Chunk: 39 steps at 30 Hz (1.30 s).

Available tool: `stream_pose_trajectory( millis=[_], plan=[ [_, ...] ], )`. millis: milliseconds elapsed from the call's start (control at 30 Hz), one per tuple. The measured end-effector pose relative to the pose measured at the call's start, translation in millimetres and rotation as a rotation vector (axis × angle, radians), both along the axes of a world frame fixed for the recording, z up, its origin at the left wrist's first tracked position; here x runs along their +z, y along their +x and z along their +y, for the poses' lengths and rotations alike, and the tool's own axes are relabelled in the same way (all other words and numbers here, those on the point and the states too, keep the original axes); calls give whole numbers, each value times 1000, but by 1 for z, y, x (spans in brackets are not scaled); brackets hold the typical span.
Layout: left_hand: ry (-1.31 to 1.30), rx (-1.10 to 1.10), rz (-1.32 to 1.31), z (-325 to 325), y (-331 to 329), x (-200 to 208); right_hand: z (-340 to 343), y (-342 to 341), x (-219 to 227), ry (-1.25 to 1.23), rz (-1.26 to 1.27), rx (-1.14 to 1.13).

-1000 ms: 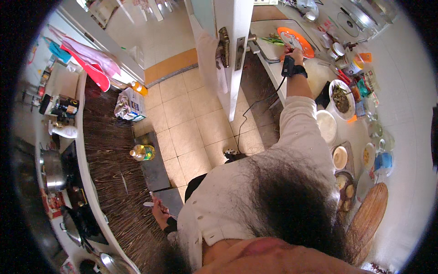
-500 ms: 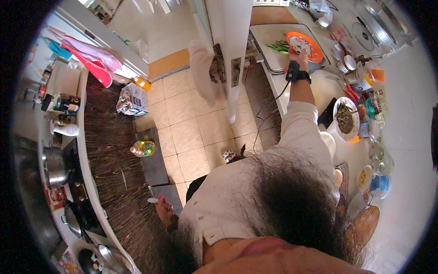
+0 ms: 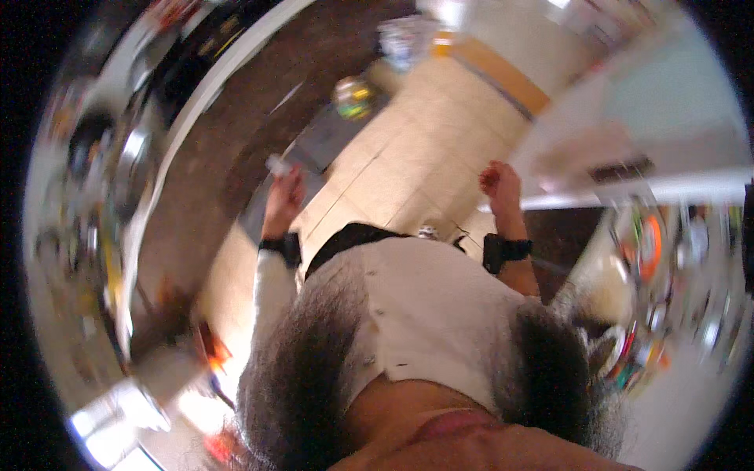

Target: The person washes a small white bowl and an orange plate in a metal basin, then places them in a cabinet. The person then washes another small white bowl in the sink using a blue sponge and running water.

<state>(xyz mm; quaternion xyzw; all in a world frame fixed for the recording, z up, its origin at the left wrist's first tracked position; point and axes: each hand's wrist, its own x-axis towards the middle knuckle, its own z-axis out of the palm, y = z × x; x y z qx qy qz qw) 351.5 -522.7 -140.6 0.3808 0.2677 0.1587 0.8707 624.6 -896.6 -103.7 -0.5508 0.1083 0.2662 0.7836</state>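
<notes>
My left hand hangs in front of me on the left, closed around a small white spoon whose pale end sticks out past the fingers. The spoon is blurred by motion. On the other side, my right hand is held over the tiled floor near the white door, its fingers curled in and nothing visible in them. The orange plate lies away from both hands on the counter at the right, smeared by the turn of the view.
A bottle of yellow oil stands ahead by the dark cabinet front. Behind it are a wrapped white package and an orange bottle. The white door is at the right. Blurred pans sit on the left counter.
My right hand has let go of the orange plate and come back in front of my body. The view has swung right, toward the door; my left hand still has the white spoon.
</notes>
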Motion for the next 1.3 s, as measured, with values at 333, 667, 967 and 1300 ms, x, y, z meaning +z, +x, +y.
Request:
stream_pose_trajectory(
  millis=[333, 667, 967, 1300],
  plan=[
    [37, 497, -103, 36, -120, 23, 312, -242, -24, 51, -830, 1397],
    [283, 888, 55, 100, -230, -5, 456, -398, -41, 65, -1311, 1532],
    [399, 682, 6, 201, -333, -3, 600, -448, -64, 229, -1614, 1466],
    [615, 783, 175, 350, -602, -142, 674, -424, -56, -359, -1988, 1475]
  ],
)
